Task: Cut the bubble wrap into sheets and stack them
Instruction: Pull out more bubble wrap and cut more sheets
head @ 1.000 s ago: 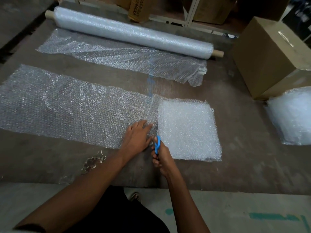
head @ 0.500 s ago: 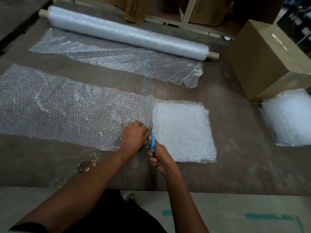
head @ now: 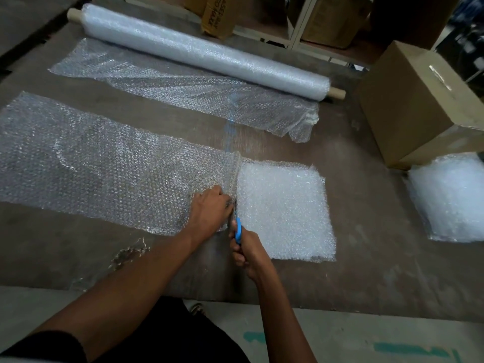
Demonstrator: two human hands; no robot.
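A long strip of bubble wrap [head: 104, 163] is laid across the left and middle of the tabletop [head: 366, 258], its right end lapping onto a white stack of cut sheets [head: 285, 210] that lies nearer the front edge. The strip is pressed flat beside the cut line by the left hand [head: 209, 210], its fingers bent loosely on the plastic. Blue-handled scissors [head: 237, 226] are gripped by the right hand [head: 246, 252], fingers curled through the handles, the blades pointed away from the front edge along the stack's left side. Toward the back edge a roll of bubble wrap [head: 204, 51] is seen with a loose length [head: 183, 87] unrolled before it. At the right edge a cardboard box [head: 419, 106] is set, and a second white pile [head: 450, 197] rests just beside it.
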